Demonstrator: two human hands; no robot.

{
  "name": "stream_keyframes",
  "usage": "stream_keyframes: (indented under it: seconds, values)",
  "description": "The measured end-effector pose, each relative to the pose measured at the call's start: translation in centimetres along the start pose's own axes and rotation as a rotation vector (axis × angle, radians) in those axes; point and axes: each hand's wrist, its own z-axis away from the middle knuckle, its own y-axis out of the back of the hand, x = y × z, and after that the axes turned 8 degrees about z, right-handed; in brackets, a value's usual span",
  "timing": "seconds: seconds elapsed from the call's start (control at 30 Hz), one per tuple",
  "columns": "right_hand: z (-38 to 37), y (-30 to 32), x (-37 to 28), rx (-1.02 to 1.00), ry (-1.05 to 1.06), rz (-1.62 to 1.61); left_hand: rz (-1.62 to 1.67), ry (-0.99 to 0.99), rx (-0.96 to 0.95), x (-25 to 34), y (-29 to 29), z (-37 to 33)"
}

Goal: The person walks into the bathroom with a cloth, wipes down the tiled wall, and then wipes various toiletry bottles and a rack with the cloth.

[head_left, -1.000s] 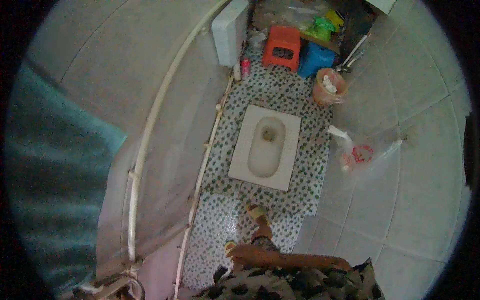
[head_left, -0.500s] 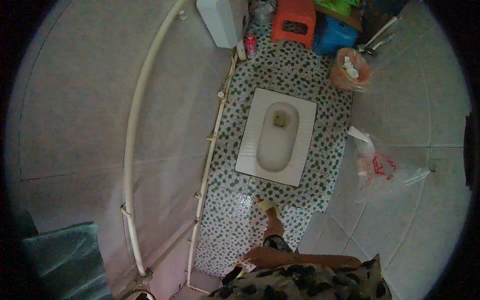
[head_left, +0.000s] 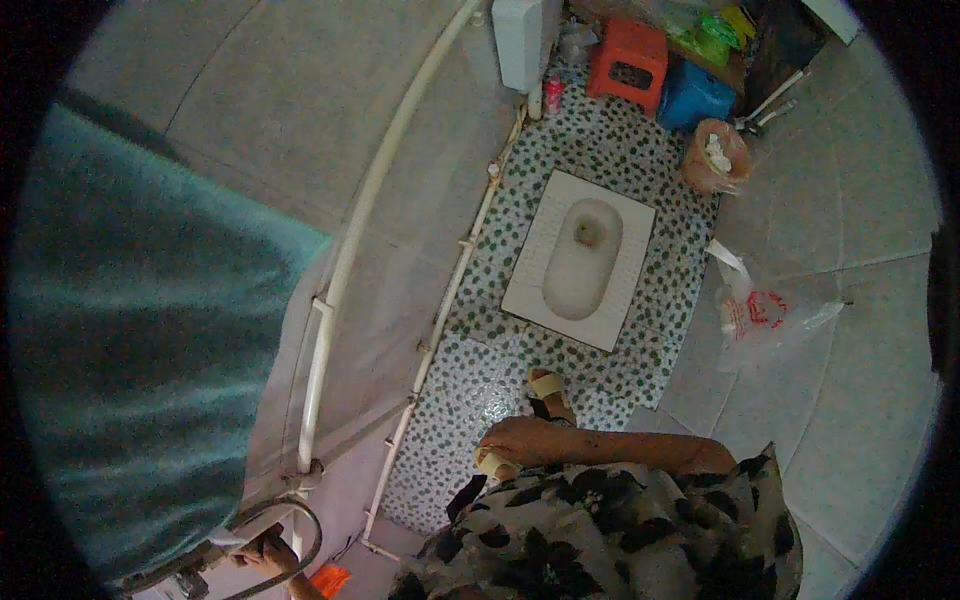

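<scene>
Left hand (head_left: 264, 553) by a curved tube (head_left: 318, 540), grip unclear; right hand (head_left: 508, 440) indistinct

Beyond the toilet (head_left: 582, 275) stands an orange stool (head_left: 632, 43).

1. Location type: small, narrow washroom.
2. Main indicator: white rectangular ceramic squat toilet (head_left: 580, 265), set into the floor, upper centre of the frame.
3. Surfaces: white floor tiles with a green pebble pattern (head_left: 450, 400), centre; large grey wall tiles (head_left: 875, 210), right.
4. Plumbing: long round off-white pipe (head_left: 313, 400) along the wall, left of centre.
5. Waste: round pale-orange bin (head_left: 712, 178) containing crumpled white paper (head_left: 717, 152), upper right.
</scene>
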Motion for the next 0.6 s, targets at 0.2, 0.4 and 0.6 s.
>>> stream_keyframes:
  seconds: [0.2, 0.4, 0.6]
  values:
    - [-2.6, -6.0, -3.4, 0.133, 0.085, 0.255, 0.060, 0.053, 0.109, -7.2, 0.6, 1.3]
    - [-7.3, -15.1, -8.5, -0.007, 0.133, 0.343, 0.105, 0.102, 0.222, -16.4, 1.0, -0.1]
    - [-14.1, -26.4, -10.7, -0.195, 0.578, 0.332, 0.173, 0.108, 0.187, -21.3, 0.1, 0.3]
